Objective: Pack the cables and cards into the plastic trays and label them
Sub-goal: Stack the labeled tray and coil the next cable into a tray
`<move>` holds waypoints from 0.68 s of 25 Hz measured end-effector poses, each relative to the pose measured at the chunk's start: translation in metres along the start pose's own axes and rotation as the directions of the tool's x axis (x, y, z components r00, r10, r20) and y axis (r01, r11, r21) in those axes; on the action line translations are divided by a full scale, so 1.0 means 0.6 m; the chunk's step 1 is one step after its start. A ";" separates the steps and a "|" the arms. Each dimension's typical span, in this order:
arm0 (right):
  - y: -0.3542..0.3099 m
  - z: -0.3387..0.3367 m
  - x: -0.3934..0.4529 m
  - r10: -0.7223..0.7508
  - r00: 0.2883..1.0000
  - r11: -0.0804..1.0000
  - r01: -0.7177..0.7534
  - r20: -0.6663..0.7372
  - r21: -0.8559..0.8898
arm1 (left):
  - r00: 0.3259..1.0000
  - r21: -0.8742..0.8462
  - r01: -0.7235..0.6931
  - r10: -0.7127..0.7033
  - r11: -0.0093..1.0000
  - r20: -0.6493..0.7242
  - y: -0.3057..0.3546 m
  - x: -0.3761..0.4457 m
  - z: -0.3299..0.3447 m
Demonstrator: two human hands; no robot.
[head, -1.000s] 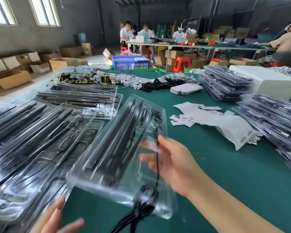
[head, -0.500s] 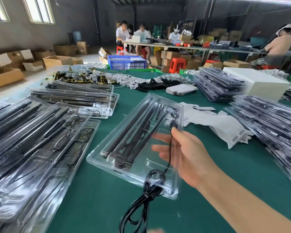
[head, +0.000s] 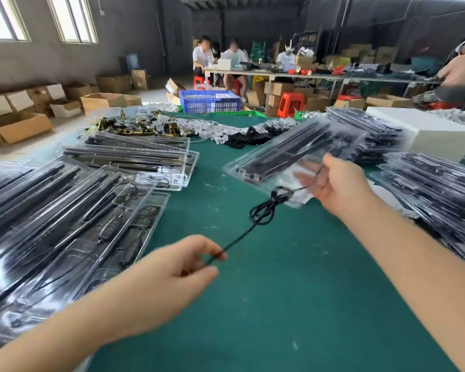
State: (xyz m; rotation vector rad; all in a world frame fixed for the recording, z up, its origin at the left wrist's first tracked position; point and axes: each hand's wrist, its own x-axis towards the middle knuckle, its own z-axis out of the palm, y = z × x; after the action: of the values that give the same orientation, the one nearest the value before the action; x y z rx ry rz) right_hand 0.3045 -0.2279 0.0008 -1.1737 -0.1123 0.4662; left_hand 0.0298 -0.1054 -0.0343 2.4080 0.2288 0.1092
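Observation:
A clear plastic tray [head: 274, 157] with long black bars in it hangs above the green table [head: 279, 304], right of centre. My right hand [head: 336, 183] grips its near end from below, thumb on top. A black cable [head: 263, 208] dangles from that end, partly coiled and knotted. My left hand [head: 177, 267] pinches the cable's free end between thumb and fingers, pulling it taut toward me. The tray is blurred by motion.
Filled clear trays [head: 65, 224] lie fanned out on the left, and more stand stacked [head: 435, 194] on the right. A white box [head: 435, 130], brass parts [head: 134, 127] and black cable bundles [head: 250, 138] sit at the far edge. People work at a distant table.
My right hand has carried the tray up and to the right. My left hand has come into view and taken hold of the hanging cable's end.

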 end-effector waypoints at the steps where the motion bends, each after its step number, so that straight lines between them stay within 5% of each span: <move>1: -0.017 -0.005 0.028 -0.039 0.998 0.999 0.038 -0.048 -0.026 | 0.994 0.176 0.058 -0.040 0.983 -0.102 -0.014 0.018 -0.014; 3: -0.044 -0.018 0.074 -0.099 0.986 0.993 0.088 -0.136 -0.085 | 0.954 0.348 0.239 -0.153 0.906 -0.257 -0.032 0.058 -0.047; 4: -0.050 -0.024 0.091 -0.107 0.981 0.990 0.089 -0.165 -0.111 | 0.934 0.279 0.294 -0.213 0.914 -0.287 -0.042 0.076 -0.059; 6: -0.036 -0.025 0.114 -0.064 0.981 0.990 0.040 -0.181 -0.138 | 0.876 -0.243 0.276 -0.347 0.930 -0.335 -0.049 0.106 -0.062; 7: -0.017 -0.023 0.120 -0.028 0.985 0.989 0.002 -0.168 -0.151 | 0.828 -0.499 0.174 -0.400 0.849 -0.392 -0.044 0.123 -0.059; 9: 0.040 -0.013 0.123 0.044 0.990 0.983 -0.067 -0.133 -0.169 | 0.743 -0.730 -0.015 -0.481 0.683 -0.466 -0.028 0.159 -0.063; 12: 0.121 0.006 0.117 0.176 0.978 0.974 -0.190 -0.114 -0.126 | 0.808 -0.847 -0.127 -0.442 0.516 -0.391 -0.005 0.202 -0.073; 17: 0.163 0.010 0.107 0.196 0.971 0.904 -0.233 -0.136 -0.359 | 0.792 -0.789 0.101 -0.529 0.606 -0.305 0.005 0.248 -0.023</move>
State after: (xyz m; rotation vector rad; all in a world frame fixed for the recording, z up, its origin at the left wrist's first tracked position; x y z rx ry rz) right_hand 0.3315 -0.1670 -0.0955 -1.5915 0.0157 0.5987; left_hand 0.1741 -0.0698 -0.0197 1.4177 0.7309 0.5733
